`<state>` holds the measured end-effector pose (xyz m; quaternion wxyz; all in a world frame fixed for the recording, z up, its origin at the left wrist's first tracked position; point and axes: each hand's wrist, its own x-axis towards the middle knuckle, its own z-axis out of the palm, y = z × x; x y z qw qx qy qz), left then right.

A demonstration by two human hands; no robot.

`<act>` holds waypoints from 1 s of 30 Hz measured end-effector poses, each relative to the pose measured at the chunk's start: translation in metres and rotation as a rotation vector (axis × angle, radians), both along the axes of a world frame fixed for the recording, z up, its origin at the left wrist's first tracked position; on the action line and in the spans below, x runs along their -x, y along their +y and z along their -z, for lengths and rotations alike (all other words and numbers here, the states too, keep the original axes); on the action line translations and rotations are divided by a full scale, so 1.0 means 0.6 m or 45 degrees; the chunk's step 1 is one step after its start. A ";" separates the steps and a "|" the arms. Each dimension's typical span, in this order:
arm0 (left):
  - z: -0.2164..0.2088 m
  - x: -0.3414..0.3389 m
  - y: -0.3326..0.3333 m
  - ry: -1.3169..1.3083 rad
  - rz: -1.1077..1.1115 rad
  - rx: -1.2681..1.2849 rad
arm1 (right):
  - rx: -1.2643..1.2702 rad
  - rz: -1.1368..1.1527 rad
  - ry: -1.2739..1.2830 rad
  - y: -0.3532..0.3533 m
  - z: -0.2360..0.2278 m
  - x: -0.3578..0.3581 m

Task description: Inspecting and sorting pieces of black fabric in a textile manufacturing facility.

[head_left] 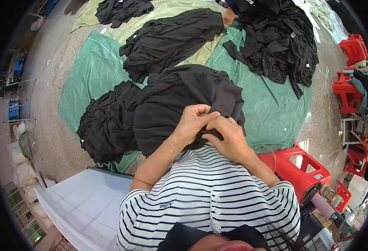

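A black garment (pixel 175 96) lies gathered in a large heap over my lap, with a flat band or strip of its cloth (pixel 225 98) folded near its right side. At the edge of this band, my left hand (pixel 194 123) is closed, thumb and fingers pinching the cloth. My right hand (pixel 230 138) meets it there, its curled fingers on the same cloth and its thumb held a little apart lower down. A small dark round spot, perhaps a button, shows beside the left thumb tip. The fingertips of both hands are partly hidden in the folds.
Black cloth piles lie at the left (pixel 108 121), ahead (pixel 171 39) and far right (pixel 276 46) on green sheeting (pixel 271 113). A red plastic stool (pixel 301 167) stands close on my right, a white panel (pixel 87 205) on my left. Another person's limb shows at the far edge.
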<state>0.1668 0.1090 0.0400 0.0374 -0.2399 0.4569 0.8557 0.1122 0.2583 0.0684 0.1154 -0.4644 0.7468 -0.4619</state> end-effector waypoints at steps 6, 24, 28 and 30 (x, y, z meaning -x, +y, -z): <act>0.001 0.007 -0.015 0.093 0.102 0.366 | -0.022 0.116 0.075 0.004 -0.001 0.013; -0.048 0.057 0.030 0.328 -0.471 1.244 | -0.094 0.199 0.330 -0.033 0.016 0.067; -0.009 0.071 0.021 0.310 -0.701 1.109 | -0.062 0.063 0.093 -0.029 0.008 0.071; -0.004 0.065 0.013 0.267 -0.684 1.077 | -0.089 0.034 0.014 -0.011 0.017 0.079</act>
